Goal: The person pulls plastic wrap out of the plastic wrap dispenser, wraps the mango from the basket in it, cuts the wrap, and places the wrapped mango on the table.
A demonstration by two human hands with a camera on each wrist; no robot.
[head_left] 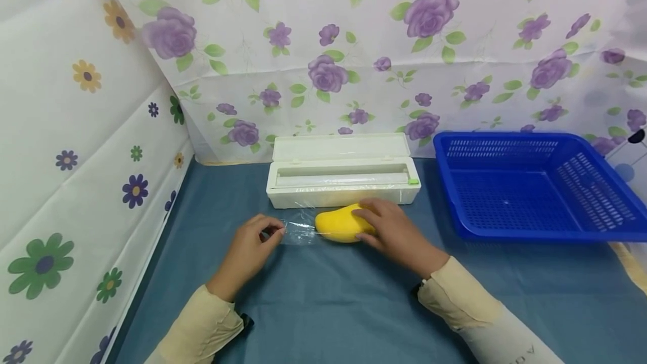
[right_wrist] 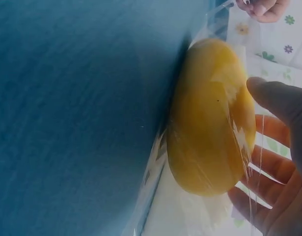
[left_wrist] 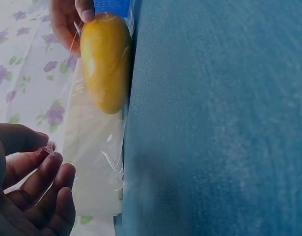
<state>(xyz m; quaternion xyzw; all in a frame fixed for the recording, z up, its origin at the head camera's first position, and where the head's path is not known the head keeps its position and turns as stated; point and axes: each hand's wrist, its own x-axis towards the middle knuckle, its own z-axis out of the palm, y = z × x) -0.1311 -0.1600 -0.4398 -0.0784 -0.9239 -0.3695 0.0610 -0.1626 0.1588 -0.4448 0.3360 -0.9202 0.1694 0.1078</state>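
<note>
A yellow mango (head_left: 340,223) lies on the blue-green cloth in front of a white cling film box (head_left: 343,196), with clear film over it. At its right end my right hand (head_left: 393,230) holds it, thumb on the near side and fingers on the far side. To the left, my left hand (head_left: 254,246) pinches the edge of the clear cling film (head_left: 300,230) between thumb and fingertips. In the left wrist view the film (left_wrist: 109,157) stretches from the left fingertips towards the mango (left_wrist: 106,64). Wrinkled film also covers the mango (right_wrist: 209,123) in the right wrist view.
The box's lid (head_left: 340,148) stands raised, and a film roll (head_left: 343,180) lies inside. A green piece (head_left: 413,181) sits at its right end. On the right is a blue plastic basket (head_left: 525,235). Flowered sheets hang behind and at the left.
</note>
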